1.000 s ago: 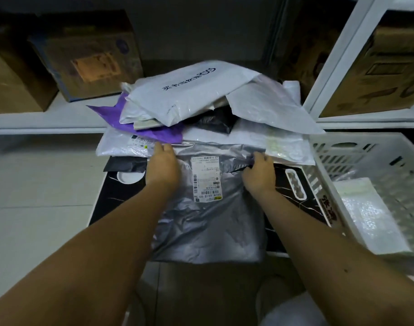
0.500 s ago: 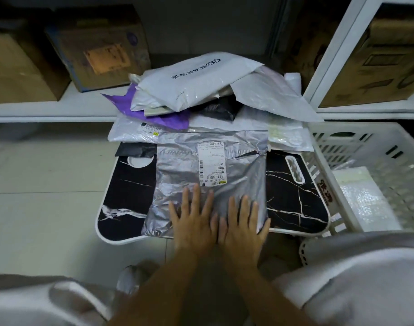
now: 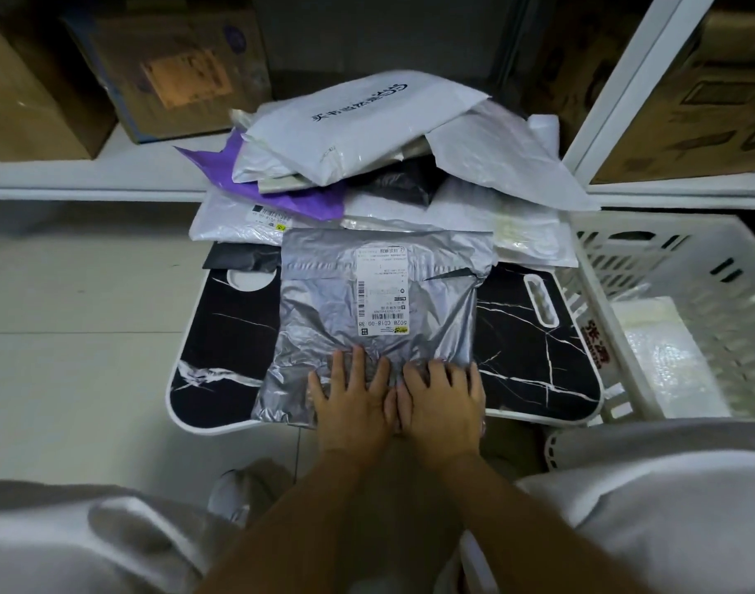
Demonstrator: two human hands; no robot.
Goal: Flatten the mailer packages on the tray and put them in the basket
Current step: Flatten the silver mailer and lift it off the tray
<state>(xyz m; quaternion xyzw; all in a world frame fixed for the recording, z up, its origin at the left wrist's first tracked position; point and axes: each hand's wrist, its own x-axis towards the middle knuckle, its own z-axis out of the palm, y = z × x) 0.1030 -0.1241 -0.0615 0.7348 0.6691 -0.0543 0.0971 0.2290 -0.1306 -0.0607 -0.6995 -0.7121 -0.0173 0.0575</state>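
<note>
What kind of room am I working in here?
Probably a storeroom or parcel-sorting corner: cardboard boxes on white shelving, a heap of mailer packages, and a white basket on the tiled floor.

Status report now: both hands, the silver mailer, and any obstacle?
Left hand and right hand flat, pressing silver mailer on tray. Basket right, open. Nothing blocking.

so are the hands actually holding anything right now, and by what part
Nothing is gripped. The left hand and right hand lie flat, palms down, pressing the near end of the silver mailer onto the tray.
</note>
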